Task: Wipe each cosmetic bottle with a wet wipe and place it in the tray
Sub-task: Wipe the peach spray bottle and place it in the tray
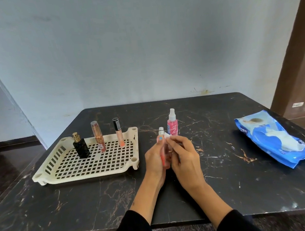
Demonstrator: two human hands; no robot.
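Red-orange bottle [163,155] gripped upright in left hand [155,157]; right hand [184,160] pinches white wipe [167,137] against its top. Cream tray [49,172] left.

Tray [44,174] left of grip, three bottles [81,145] standing in it; spray bottle [172,126] just behind; wipes pack [276,139] far right, all on table [100,200]

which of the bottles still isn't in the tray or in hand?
The pink spray bottle with the clear cap, standing on the table right of the tray. Three stand in the tray; one is held.
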